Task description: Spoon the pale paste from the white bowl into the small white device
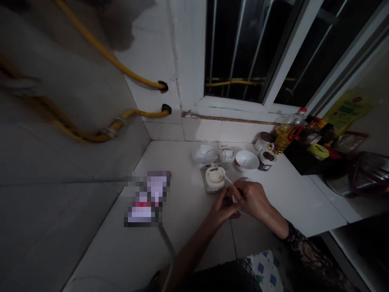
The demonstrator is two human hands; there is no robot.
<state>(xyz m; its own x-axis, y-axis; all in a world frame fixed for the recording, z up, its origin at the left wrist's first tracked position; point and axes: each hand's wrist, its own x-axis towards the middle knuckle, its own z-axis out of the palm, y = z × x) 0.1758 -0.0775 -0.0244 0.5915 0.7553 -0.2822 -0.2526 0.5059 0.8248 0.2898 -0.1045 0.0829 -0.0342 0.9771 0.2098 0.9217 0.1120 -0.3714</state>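
Observation:
A square glass jar (215, 181) with a white rim and its clear lid flipped up stands on the white tiled counter. Just right of it, my right hand (251, 198) is closed around a thin white handle (228, 178) that slants toward the jar's opening. My left hand (223, 209) sits beside and below, its fingers curled against a small container that is mostly hidden between both hands. Behind the jar are a clear bowl (201, 154), another small white container (227, 155) and a white bowl (246, 160) with red on its outside.
Two lidded jars (264, 141) (267, 159), an oil bottle (284, 136) and a dark condiment rack (304, 152) stand at the right. A pixelated device (147, 198) with a cable (166, 239) lies at the left. A metal pot (369, 174) is far right.

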